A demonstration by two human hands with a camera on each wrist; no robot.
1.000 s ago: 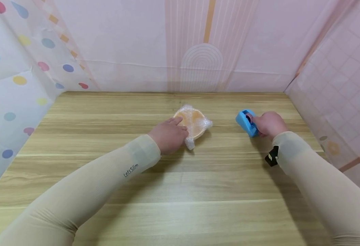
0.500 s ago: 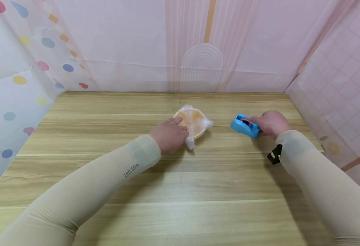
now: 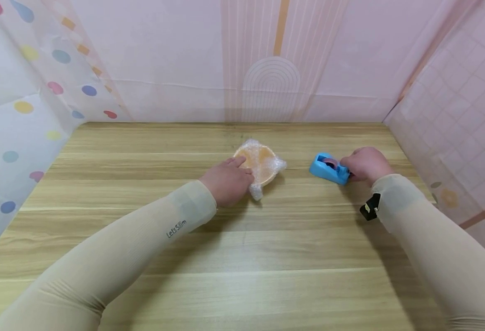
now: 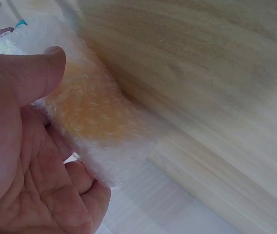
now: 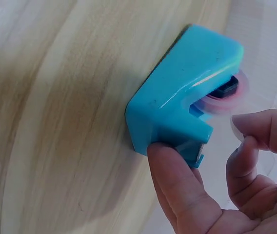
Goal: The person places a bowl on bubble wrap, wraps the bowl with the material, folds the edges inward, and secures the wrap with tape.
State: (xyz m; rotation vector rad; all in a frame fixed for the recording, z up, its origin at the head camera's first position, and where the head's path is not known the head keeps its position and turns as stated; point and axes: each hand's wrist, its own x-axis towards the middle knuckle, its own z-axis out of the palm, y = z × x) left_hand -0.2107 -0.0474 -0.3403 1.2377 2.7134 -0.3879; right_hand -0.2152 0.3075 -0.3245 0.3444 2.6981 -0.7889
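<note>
A round, orange, dish-like thing wrapped in bubble wrap [image 3: 264, 169] lies at the middle of the table, its wrap corners sticking out. My left hand [image 3: 228, 183] holds its left side, fingers over the top. In the left wrist view the thumb [image 4: 41, 73] rests against the bubble wrap [image 4: 94, 107]. To the right stands a blue tape dispenser [image 3: 327, 171] with a pinkish roll of tape [image 5: 224, 100]. My right hand [image 3: 366, 163] has fingers on its cutter end. Its thumb and forefinger tips meet beside the cutter; I cannot tell whether tape is between them.
The wood-grain table [image 3: 242, 253] reaches back to a pale pink printed sheet [image 3: 164, 55]. Patterned sheets also stand along its left and right sides. A black wrist strap piece [image 3: 370, 207] hangs under the right sleeve [image 3: 424, 230].
The right hand has turned the tape dispenser so that it lies more crosswise, its far end now pointing left. The left hand and the wrapped dish have stayed in place.
</note>
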